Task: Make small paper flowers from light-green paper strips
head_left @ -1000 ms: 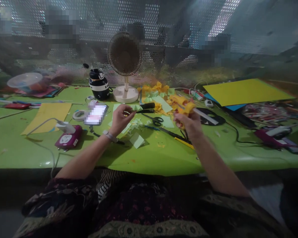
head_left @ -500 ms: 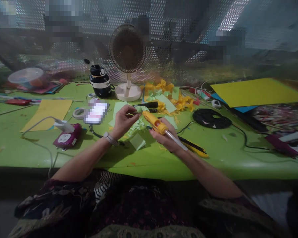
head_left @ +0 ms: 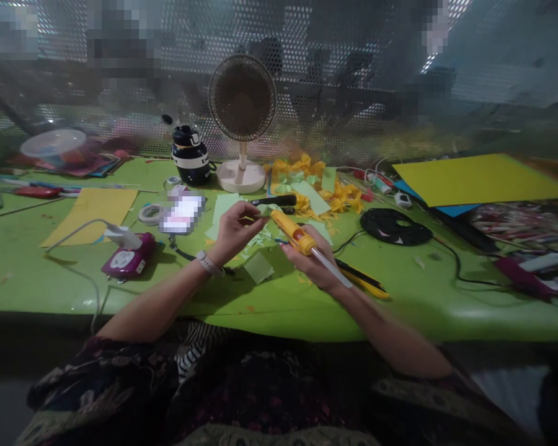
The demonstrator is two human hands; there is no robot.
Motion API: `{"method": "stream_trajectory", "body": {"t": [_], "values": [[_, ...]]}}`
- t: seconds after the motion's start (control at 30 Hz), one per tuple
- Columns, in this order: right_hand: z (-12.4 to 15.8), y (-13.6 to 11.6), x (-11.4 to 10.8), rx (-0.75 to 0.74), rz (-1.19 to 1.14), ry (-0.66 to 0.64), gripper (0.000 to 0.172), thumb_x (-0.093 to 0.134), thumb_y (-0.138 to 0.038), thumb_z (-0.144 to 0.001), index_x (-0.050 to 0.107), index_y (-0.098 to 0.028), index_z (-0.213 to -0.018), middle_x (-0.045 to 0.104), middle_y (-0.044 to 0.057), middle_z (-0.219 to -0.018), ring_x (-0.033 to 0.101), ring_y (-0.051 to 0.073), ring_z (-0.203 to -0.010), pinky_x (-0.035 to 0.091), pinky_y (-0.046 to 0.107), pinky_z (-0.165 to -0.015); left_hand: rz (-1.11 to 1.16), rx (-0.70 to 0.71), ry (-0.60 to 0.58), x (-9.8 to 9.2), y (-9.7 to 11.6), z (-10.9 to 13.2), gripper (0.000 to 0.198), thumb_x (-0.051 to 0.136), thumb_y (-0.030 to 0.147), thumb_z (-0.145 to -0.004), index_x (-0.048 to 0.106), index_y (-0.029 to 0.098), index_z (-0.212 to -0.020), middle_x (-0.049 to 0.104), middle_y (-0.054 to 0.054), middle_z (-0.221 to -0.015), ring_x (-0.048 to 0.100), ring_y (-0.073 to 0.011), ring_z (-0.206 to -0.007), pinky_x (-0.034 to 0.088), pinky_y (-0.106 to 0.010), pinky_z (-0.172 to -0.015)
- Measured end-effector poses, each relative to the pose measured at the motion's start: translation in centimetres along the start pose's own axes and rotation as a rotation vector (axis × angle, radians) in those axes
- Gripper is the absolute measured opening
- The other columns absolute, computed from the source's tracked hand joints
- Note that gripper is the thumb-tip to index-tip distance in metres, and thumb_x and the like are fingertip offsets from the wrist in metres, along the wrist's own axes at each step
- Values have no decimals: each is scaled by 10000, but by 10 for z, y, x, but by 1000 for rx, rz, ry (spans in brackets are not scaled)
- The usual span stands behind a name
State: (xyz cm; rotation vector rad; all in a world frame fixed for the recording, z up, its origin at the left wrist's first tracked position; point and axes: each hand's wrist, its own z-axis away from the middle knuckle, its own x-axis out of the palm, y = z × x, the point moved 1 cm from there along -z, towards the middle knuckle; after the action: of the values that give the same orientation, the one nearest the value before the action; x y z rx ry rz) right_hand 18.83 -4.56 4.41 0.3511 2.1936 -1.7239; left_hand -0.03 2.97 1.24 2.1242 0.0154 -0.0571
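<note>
My right hand (head_left: 314,260) is wrapped around a yellow hot glue gun (head_left: 294,233), and a clear glue stick (head_left: 331,267) juts from its back end. The gun's nozzle points at the fingertips of my left hand (head_left: 237,230). Those fingers are pinched together on a small pale green paper piece (head_left: 268,210), partly hidden by the fingers and the nozzle. Under the hands lie pale green paper scraps (head_left: 259,240) and a square of green paper (head_left: 259,269). Behind them is a black-handled tool (head_left: 281,201). A yellow-and-black cutter (head_left: 367,284) rests below my right wrist.
A small fan (head_left: 242,176) and a dark bottle (head_left: 190,164) stand at the back, beside yellow paper flowers (head_left: 351,197). At left are a lit phone (head_left: 183,215), a tape roll (head_left: 149,214) and a purple power strip (head_left: 129,259). A black disc (head_left: 393,227) with a cord lies right.
The camera view has tilted slightly, so the table sits a little lower. Both hands keep nearly the same place and grip, with the nozzle still close to my left fingertips.
</note>
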Motion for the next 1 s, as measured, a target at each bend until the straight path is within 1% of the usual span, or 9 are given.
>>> {"method": "stream_trajectory", "body": {"t": [0.43,0.57,0.77,1.0], "values": [[0,2,-1,14,-26,-15,327,743,-410,-734,487,-245,-852,515,-24,-732,457,147,-599,395,300,-522,3,6,-20,-1,1,0,268,801,332,-743,584,187,-801,626,-9,-778,628,-104,-684,549,-231,-616],[0,3,0,-15,-9,-10,324,746,-406,-739,489,-236,-840,514,-23,-719,446,145,-608,381,297,-531,14,10,-31,-1,2,0,283,813,341,-740,584,185,-796,620,-11,-782,625,-103,-683,559,-235,-625],[0,4,0,-45,-2,-9,332,728,-427,-749,478,-226,-835,503,-31,-703,431,131,-598,367,283,-532,34,38,-33,-1,2,0,276,813,332,-743,596,169,-788,619,-2,-780,621,-88,-671,548,-207,-606],[1,2,0,-53,23,12,317,716,-418,-757,473,-225,-825,492,-37,-681,423,126,-592,362,276,-534,48,35,-25,-1,4,0,270,821,310,-731,600,162,-779,618,0,-765,621,-90,-658,543,-204,-588]]}}
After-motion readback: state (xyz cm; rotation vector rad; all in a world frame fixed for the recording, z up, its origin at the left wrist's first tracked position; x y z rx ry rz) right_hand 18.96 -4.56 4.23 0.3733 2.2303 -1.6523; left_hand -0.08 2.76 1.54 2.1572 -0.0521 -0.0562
